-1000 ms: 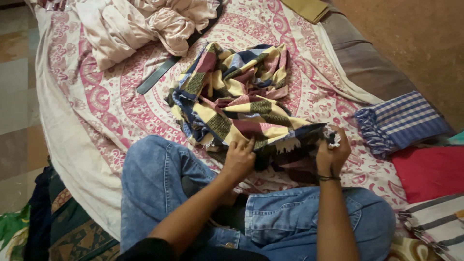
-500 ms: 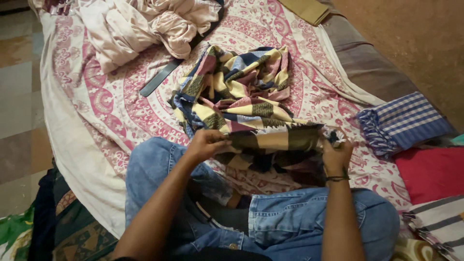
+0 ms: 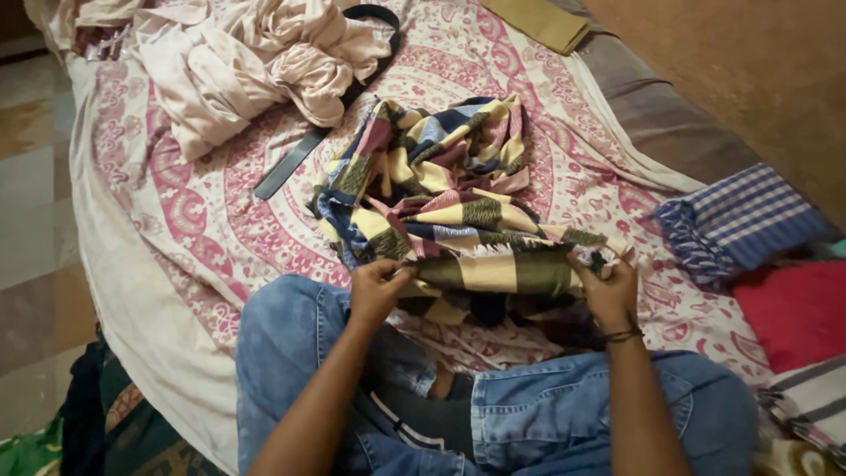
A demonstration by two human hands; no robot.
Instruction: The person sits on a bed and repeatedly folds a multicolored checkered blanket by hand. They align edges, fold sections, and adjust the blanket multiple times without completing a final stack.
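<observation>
Two hands grip one fringed edge of a checked cloth [image 3: 441, 189]: left hand [image 3: 377, 289] pinched shut on its left end, right hand [image 3: 608, 291] closed on its right end, the edge stretched taut between them above the knees in blue jeans [image 3: 564, 414]. Rest of cloth lies crumpled on the bed [image 3: 194, 203], near a black belt [image 3: 291, 163] and a heap of pale clothes [image 3: 256, 62]. Folded blue checked towel [image 3: 740, 225] sits well to the right.

Bed [image 3: 176, 264], pink-patterned sheet: checked cloth [image 3: 441, 176], cream clothes [image 3: 256, 62], probably belt [image 3: 291, 163], folded towels [image 3: 740, 220].
</observation>
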